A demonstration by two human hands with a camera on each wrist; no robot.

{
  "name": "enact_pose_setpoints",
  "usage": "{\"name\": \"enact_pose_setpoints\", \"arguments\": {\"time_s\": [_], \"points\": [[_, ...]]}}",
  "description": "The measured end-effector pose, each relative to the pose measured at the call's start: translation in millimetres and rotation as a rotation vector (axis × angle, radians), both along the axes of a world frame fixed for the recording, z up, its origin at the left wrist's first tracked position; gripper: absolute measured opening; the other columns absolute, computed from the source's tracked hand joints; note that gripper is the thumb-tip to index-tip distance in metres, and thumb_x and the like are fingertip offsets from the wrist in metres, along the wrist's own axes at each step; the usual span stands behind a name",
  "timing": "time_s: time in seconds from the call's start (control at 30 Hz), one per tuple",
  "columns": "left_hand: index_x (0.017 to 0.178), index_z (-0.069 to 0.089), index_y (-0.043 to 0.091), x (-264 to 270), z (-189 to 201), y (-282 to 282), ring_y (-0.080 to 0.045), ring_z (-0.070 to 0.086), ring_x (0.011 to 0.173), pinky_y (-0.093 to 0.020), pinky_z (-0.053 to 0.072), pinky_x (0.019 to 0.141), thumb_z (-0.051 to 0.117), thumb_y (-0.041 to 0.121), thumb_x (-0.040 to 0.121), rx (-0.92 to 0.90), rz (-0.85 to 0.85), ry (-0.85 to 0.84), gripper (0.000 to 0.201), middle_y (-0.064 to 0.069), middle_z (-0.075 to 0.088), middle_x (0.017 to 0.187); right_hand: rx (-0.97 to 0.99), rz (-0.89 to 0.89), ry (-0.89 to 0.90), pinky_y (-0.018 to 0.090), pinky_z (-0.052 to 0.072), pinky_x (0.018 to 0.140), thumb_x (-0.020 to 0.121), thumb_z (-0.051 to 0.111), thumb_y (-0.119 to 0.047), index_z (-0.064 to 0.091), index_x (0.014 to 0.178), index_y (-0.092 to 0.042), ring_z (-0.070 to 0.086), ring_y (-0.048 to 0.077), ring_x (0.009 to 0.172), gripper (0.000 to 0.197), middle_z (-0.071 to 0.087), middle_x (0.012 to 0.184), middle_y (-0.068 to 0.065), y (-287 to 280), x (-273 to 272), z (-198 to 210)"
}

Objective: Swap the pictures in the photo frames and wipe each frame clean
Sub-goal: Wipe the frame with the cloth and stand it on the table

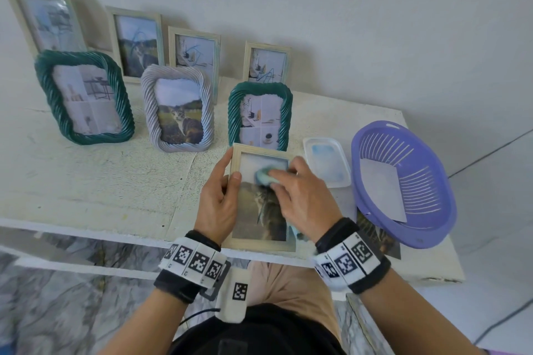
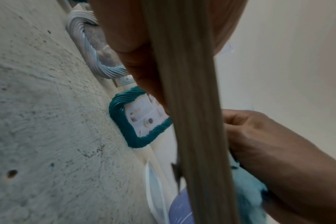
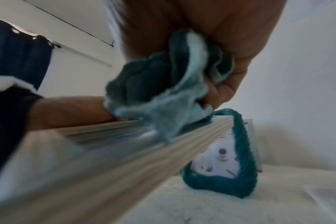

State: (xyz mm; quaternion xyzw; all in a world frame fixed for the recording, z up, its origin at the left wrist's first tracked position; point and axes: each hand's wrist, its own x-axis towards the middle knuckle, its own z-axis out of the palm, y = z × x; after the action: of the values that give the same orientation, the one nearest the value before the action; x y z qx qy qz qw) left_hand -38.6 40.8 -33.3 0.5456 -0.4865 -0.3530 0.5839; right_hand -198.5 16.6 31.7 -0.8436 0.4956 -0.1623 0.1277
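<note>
A pale wooden photo frame (image 1: 261, 244) with a cat picture is held tilted over the table's front edge. My left hand (image 1: 220, 196) grips its left side (image 2: 192, 121), thumb on the front. My right hand (image 1: 300, 196) holds a bunched light-blue cloth (image 1: 264, 177) and presses it on the upper glass. In the right wrist view the cloth (image 3: 163, 94) lies bunched on the frame (image 3: 125, 145). In the left wrist view the right hand (image 2: 274, 145) shows beside the frame with the cloth (image 2: 249, 194) under it.
Several framed pictures stand along the wall; a teal rope frame (image 1: 259, 115) stands just behind the held frame, a grey one (image 1: 178, 108) to its left. A white plastic lid (image 1: 327, 163) and a purple basket (image 1: 403, 181) sit right. A loose photo (image 1: 380, 239) lies under the basket.
</note>
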Motion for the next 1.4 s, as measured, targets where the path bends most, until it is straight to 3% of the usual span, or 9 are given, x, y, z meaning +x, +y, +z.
{"name": "enact_pose_setpoints", "arguments": {"time_s": [0.27,0.4,0.67,0.8,0.97,1.1,1.2,1.33,1.4], "points": [[0.147,0.038,0.013,9,8,-5,-0.003,0.031,0.046,-0.017,0.028,0.047,0.045,0.010,0.102,0.010,0.019,-0.040,0.046,-0.001,0.036,0.055,0.057,0.158,0.026,0.011,0.033,0.050,0.094,0.058,-0.015,0.065,0.116,-0.017,0.039,0.007,0.053,0.023,0.039,0.095,0.000,15,4,6],[0.147,0.038,0.014,7,8,-7,-0.003,0.028,0.047,-0.016,0.027,0.047,0.046,0.010,0.102,0.020,0.025,-0.052,0.046,-0.001,0.032,0.056,-0.024,0.013,0.057,0.031,0.049,0.055,0.096,0.051,-0.016,0.062,0.114,-0.019,0.048,0.018,0.056,0.021,0.033,0.094,-0.001,1,8,8],[0.148,0.037,0.016,1,4,1,-0.003,0.028,0.045,-0.014,0.025,0.047,0.046,0.011,0.101,0.038,0.000,-0.056,0.047,0.004,0.031,0.055,-0.018,-0.004,0.080,0.028,0.044,0.055,0.094,0.052,-0.010,0.061,0.113,-0.020,0.042,0.013,0.054,0.023,0.033,0.094,0.000,-7,3,12],[0.147,0.039,0.016,7,4,-2,-0.003,0.028,0.047,-0.016,0.026,0.047,0.047,0.011,0.101,0.049,0.011,-0.063,0.047,0.007,0.029,0.054,0.054,0.187,0.056,0.027,0.040,0.050,0.096,0.052,-0.013,0.061,0.118,-0.020,0.040,0.014,0.051,0.024,0.033,0.091,0.000,17,6,9],[0.148,0.037,0.018,-1,8,0,-0.004,0.029,0.047,-0.018,0.027,0.047,0.045,0.012,0.102,0.038,-0.024,-0.050,0.047,-0.005,0.037,0.057,-0.023,-0.010,0.103,0.031,0.047,0.057,0.095,0.051,-0.014,0.061,0.116,-0.021,0.040,0.013,0.054,0.024,0.031,0.097,-0.001,-12,-4,19],[0.147,0.039,0.019,9,9,-2,-0.006,0.029,0.047,-0.019,0.027,0.045,0.046,0.013,0.102,0.053,-0.011,-0.049,0.046,-0.006,0.034,0.057,0.073,0.212,0.069,0.024,0.039,0.050,0.096,0.051,-0.015,0.062,0.118,-0.019,0.042,0.013,0.051,0.025,0.036,0.092,0.000,14,2,14],[0.146,0.039,0.021,7,9,2,-0.004,0.031,0.047,-0.018,0.030,0.048,0.047,0.012,0.102,0.048,-0.012,-0.068,0.046,-0.004,0.037,0.055,0.053,0.131,0.102,0.018,0.036,0.052,0.096,0.054,-0.013,0.064,0.118,-0.018,0.038,0.009,0.053,0.025,0.035,0.093,0.000,-2,-8,17],[0.147,0.039,0.020,11,7,-1,-0.014,0.037,0.052,-0.029,0.035,0.052,0.046,0.015,0.102,0.060,-0.028,-0.033,0.046,-0.031,0.049,0.063,-0.005,0.062,0.125,0.028,0.045,0.052,0.093,0.055,-0.011,0.062,0.113,-0.015,0.032,0.006,0.050,0.021,0.033,0.095,0.000,3,-2,12],[0.148,0.039,0.018,14,8,-1,-0.008,0.033,0.049,-0.023,0.032,0.048,0.046,0.014,0.102,0.066,-0.013,-0.047,0.046,-0.026,0.042,0.058,0.036,0.124,0.147,0.028,0.040,0.049,0.094,0.053,-0.013,0.061,0.115,-0.016,0.032,0.007,0.048,0.022,0.034,0.094,0.000,15,-1,7]]}}
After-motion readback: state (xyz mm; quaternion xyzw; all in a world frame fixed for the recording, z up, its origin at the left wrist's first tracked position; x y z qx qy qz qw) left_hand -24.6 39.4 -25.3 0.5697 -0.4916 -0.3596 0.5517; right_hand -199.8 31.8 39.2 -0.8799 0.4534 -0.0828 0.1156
